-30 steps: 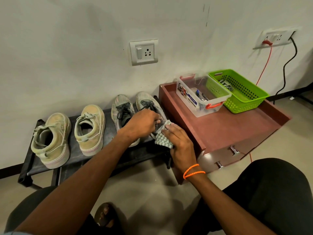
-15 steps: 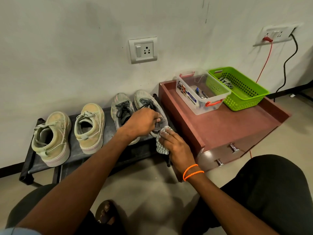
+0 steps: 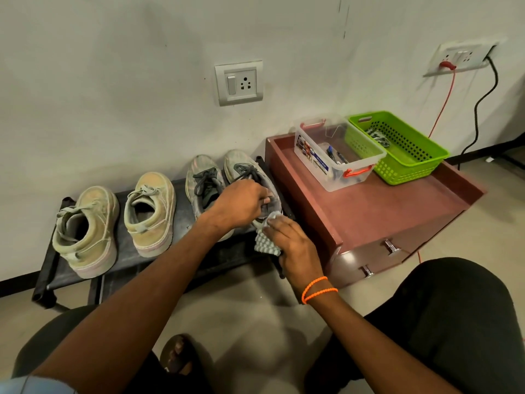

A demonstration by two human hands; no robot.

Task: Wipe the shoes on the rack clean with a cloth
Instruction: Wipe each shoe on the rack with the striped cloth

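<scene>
A low black shoe rack (image 3: pixel 181 258) stands against the wall with two pairs of shoes, toes to the wall. On its left part sit two beige sneakers (image 3: pixel 85 231) (image 3: pixel 150 213). To the right are two grey sneakers with dark laces (image 3: pixel 203 183) (image 3: pixel 241 166). My left hand (image 3: pixel 241 203) grips the rightmost grey sneaker at its collar. My right hand (image 3: pixel 292 245) holds a grey-green checked cloth (image 3: pixel 265 243) against that shoe's heel and outer side. The heel is mostly hidden by both hands.
A reddish-brown drawer cabinet (image 3: pixel 377 214) stands right beside the rack, touching distance from my right hand. On it sit a clear plastic box (image 3: pixel 318 166) with pens and a green basket (image 3: pixel 409 163). Cables hang from a wall socket (image 3: pixel 460 56). My knees frame the floor below.
My right hand with the cloth has slid left and lower along the grey sneaker's heel, bunching the cloth under the palm. My left hand keeps its hold on the shoe.
</scene>
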